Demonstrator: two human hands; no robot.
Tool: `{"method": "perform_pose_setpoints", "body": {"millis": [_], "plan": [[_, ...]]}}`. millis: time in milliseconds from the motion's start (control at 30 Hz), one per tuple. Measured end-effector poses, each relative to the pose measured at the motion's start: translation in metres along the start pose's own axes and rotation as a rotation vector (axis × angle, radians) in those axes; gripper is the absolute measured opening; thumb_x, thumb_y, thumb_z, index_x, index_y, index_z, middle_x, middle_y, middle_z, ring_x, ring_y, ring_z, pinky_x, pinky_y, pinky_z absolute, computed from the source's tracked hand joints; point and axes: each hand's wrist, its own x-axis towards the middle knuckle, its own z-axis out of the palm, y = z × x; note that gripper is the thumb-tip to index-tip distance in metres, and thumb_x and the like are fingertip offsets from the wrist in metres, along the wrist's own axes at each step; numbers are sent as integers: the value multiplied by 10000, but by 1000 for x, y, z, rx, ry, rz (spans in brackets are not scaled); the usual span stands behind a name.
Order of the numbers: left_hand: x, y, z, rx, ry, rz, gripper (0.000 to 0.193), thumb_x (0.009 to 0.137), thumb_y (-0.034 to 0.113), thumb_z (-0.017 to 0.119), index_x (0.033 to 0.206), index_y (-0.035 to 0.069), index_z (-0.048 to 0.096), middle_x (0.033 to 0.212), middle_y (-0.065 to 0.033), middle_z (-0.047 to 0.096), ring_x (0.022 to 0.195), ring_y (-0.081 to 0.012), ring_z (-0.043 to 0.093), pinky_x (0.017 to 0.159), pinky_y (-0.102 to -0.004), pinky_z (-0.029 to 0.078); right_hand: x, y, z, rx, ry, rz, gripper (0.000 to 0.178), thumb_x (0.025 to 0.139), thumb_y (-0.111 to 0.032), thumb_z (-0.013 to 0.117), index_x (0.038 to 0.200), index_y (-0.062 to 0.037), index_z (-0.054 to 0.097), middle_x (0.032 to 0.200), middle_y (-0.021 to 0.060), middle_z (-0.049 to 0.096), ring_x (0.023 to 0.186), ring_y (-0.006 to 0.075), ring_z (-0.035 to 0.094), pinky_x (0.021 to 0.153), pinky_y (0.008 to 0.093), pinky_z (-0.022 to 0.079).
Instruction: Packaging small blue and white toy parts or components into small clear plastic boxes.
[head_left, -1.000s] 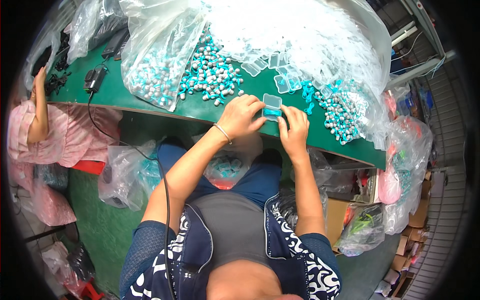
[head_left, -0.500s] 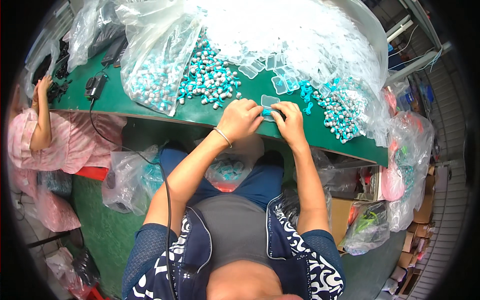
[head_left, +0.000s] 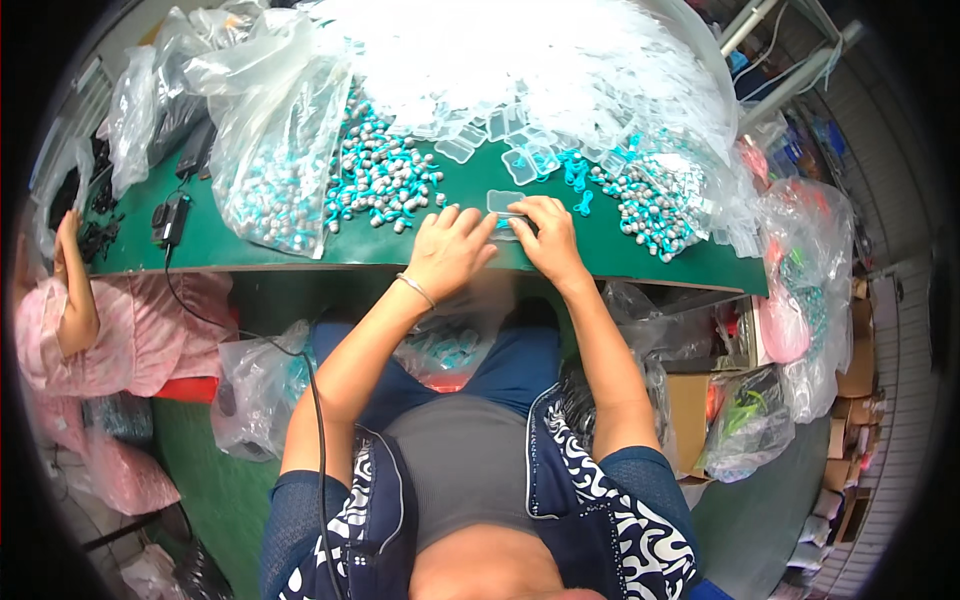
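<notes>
A small clear plastic box (head_left: 507, 202) with its lid raised lies near the front edge of the green table, something teal in its lower half. The thumb and fingers of my right hand (head_left: 548, 240) close on its right side. Just left of the box is my left hand (head_left: 450, 252), palm down, its fingers loosely apart and nothing seen in them. Teal silicone-like pieces with striped grey-white ball ends form one pile (head_left: 385, 175) to the left and another pile (head_left: 655, 210) to the right. Several loose teal pieces (head_left: 577, 172) lie beyond my right hand.
A large heap of clear plastic boxes (head_left: 520, 70) covers the table's far side. An open clear bag (head_left: 275, 190) of ball-ended pieces stands at left. A black adapter (head_left: 170, 220) trails a cable beside my left arm. A person in pink (head_left: 150, 320) sits at far left.
My left hand has come off the box, and its fingers have spread. My right hand stays at the box's right side. The whole view has shifted a little.
</notes>
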Motion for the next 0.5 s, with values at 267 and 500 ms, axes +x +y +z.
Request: {"method": "perform_pose_setpoints", "body": {"millis": [267,500], "plan": [[-2,0,-5,-62,4,-19,508,826,321,695,1270,99,587,1103,-59,588,1017,-244,541,799,-382,425,9,44,-71,-522,227,141,180,785,-109,716,964,-127,713,978,55,680,948,278,606,840,449,444],[0,-1,-8,-241,85,-90,399,835,199,689,1202,65,611,1077,-108,593,977,-294,574,811,-410,465,11,106,-84,-820,62,117,179,756,-111,731,931,-147,710,955,21,645,1016,258,562,918,516,325]]}}
